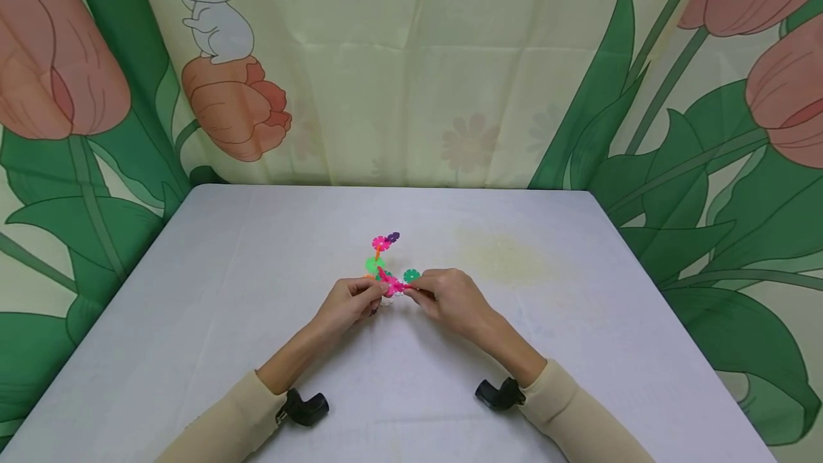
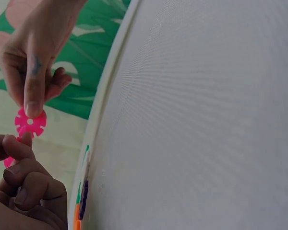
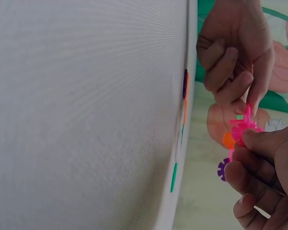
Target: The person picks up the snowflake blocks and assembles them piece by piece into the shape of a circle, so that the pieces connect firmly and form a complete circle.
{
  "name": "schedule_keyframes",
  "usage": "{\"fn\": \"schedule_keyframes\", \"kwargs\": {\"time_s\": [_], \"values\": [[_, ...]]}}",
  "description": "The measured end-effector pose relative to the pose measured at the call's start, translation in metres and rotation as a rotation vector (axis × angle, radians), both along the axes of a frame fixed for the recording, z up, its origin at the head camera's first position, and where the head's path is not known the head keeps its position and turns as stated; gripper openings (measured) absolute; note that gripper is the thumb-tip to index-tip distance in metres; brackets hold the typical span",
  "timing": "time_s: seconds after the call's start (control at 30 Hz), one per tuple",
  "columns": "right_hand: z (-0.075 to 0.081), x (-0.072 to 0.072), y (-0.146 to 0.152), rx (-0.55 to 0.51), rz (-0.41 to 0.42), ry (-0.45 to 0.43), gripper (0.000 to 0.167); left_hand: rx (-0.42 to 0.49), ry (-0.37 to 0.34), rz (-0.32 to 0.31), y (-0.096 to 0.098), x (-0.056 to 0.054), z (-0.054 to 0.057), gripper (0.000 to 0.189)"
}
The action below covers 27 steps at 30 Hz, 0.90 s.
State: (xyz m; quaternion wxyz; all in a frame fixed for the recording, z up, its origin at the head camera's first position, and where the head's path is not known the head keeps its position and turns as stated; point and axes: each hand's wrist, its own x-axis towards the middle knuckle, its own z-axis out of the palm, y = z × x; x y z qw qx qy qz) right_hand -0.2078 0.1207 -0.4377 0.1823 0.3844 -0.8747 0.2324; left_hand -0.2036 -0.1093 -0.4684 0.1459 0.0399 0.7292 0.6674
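Note:
Both hands meet over the middle of the table at pink notched plastic discs (image 1: 393, 286) joined edge to edge. My left hand (image 1: 347, 302) pinches the pink piece from the left between thumb and fingers. From the other side my right hand (image 1: 453, 299) pinches a pink disc (image 2: 34, 125) by its rim, as the left wrist view shows. An orange disc (image 3: 228, 140) and a purple disc (image 3: 222, 170) show beside the pink ones in the right wrist view. Further back in the head view are a light green disc (image 1: 373, 264) and another pink disc (image 1: 381, 244).
Several loose discs lie flat on the white-covered table (image 1: 193, 320), among them a green disc (image 1: 411, 275) beside the right fingers. A black wrist camera (image 1: 305, 408) sits at the left cuff. Behind the table hangs a flower-print curtain (image 1: 418, 91).

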Motion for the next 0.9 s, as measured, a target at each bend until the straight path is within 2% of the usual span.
{"fn": "schedule_keyframes", "kwargs": {"time_s": [0.23,0.4,0.53,0.7,0.9], "values": [[0.0,0.0,0.0,-0.016,0.001,-0.024,0.006,-0.021,-0.005,-0.018,0.001,0.001,0.002,0.031],[-0.002,0.0,-0.002,-0.04,0.015,-0.026,0.004,-0.003,-0.014,-0.018,0.001,0.002,0.001,0.033],[-0.002,0.001,-0.004,-0.05,0.011,-0.067,0.005,0.005,-0.018,-0.009,0.001,0.003,0.001,0.031],[0.001,0.0,-0.003,-0.008,-0.03,-0.204,0.011,-0.004,-0.028,0.019,0.0,0.002,0.002,0.028],[0.0,-0.011,0.007,0.028,-0.157,-0.426,0.018,-0.037,-0.053,0.034,-0.002,-0.002,0.003,0.028]]}}
